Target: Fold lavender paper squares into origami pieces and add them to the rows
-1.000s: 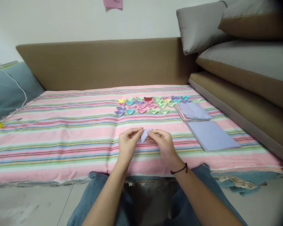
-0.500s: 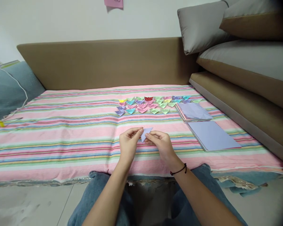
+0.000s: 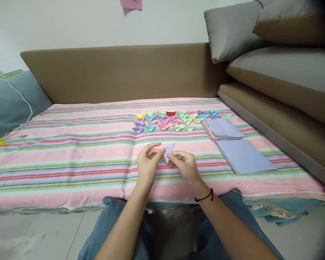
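A small folded piece of lavender paper (image 3: 169, 149) is held up between my two hands, above the striped cloth. My left hand (image 3: 148, 161) pinches its left edge with thumb and fingers, the index finger lifted away from it. From the other side, my right hand (image 3: 185, 164) grips the lower right part between thumb and fingers. Beyond my hands, several folded paper boats (image 3: 164, 126) in many colours stand in rows. To the right lie a stack of lavender square paper (image 3: 245, 156) and a second, looser paper stack (image 3: 222, 128) behind it.
A striped cloth (image 3: 70, 155) covers the seat, with a brown backrest (image 3: 124, 74) behind. Grey and brown cushions (image 3: 284, 68) are piled at the right. On the left are a blue cushion (image 3: 29, 86), a white cable (image 3: 24, 99) and a small yellow object (image 3: 2, 142).
The folded paper has turned slightly between my fingers, its tip now pointing higher. My left index finger has lifted off it. The boats and paper stacks stay put.
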The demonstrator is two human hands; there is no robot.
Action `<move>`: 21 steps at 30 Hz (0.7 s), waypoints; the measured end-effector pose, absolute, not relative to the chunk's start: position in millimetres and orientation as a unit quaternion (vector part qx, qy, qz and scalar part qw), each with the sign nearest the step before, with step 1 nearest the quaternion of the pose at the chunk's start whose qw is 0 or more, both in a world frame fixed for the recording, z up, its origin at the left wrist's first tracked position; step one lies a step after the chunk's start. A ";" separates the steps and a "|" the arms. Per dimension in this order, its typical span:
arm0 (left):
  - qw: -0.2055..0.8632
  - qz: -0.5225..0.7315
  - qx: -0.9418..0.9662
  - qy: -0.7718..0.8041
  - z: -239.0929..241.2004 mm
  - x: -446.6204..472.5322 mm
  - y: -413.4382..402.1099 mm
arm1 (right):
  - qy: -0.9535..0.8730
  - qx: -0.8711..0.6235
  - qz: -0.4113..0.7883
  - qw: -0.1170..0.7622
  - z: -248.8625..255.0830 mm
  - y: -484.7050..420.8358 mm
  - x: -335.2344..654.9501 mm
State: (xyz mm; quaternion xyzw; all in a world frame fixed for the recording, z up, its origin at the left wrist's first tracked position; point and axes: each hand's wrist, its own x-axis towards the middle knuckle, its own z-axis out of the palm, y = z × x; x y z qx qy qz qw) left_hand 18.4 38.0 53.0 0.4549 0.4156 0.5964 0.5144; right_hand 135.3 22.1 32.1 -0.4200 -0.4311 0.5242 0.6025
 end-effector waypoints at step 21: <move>0.588 0.439 0.555 0.392 62.2 9.1 37.1 | -0.740 -0.434 0.207 0.470 47.9 25.9 174.2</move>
